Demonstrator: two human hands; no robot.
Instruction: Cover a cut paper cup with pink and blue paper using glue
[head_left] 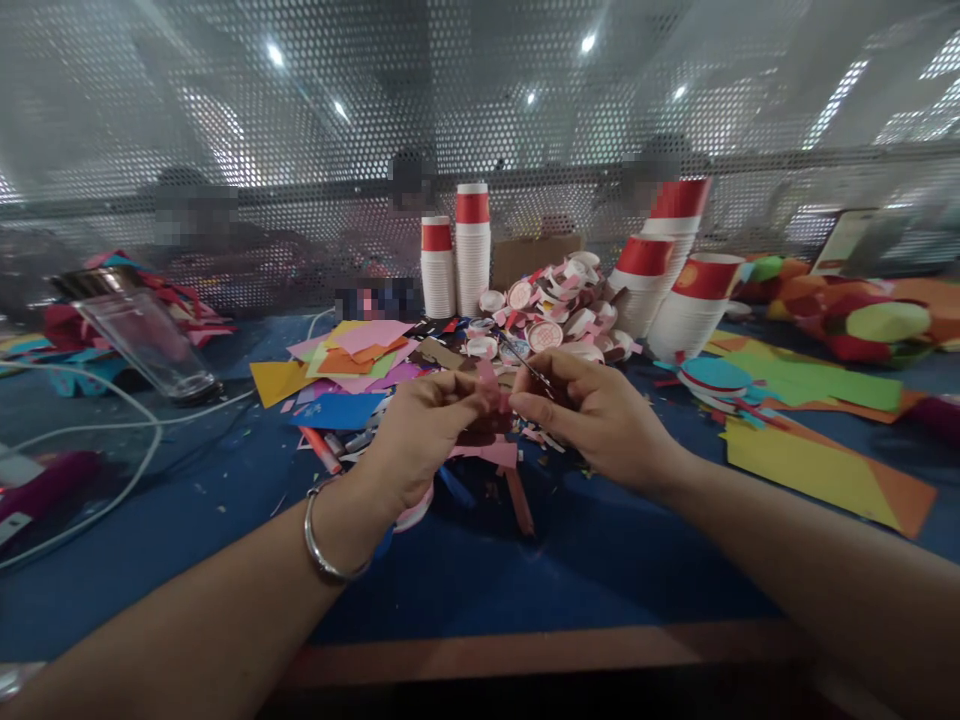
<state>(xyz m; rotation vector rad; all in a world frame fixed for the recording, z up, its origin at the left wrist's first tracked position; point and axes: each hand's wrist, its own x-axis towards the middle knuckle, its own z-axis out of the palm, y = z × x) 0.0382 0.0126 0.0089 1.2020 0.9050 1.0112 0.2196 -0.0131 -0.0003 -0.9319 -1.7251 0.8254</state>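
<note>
Near the middle of the view my left hand point(431, 425), with a silver bangle on its wrist, pinches a small pink paper piece point(489, 380). Just to its right my right hand point(600, 410) is closed around small dark scissors point(534, 376), their blades pointing up and away. The fingertips of both hands are close together at the pink piece. Beneath them lie a pink strip point(491, 453) and a brown strip point(517, 500) on the blue table. A heap of cut cup pieces point(562, 305) rises behind my hands.
Stacked paper cups point(472, 250) stand at the back, with more red-and-white cups point(694, 300) on the right. Coloured paper point(360, 355) lies left of the heap, yellow sheets point(810, 470) to the right. A glass bottle point(146, 335) and white cable point(154, 425) are at the left.
</note>
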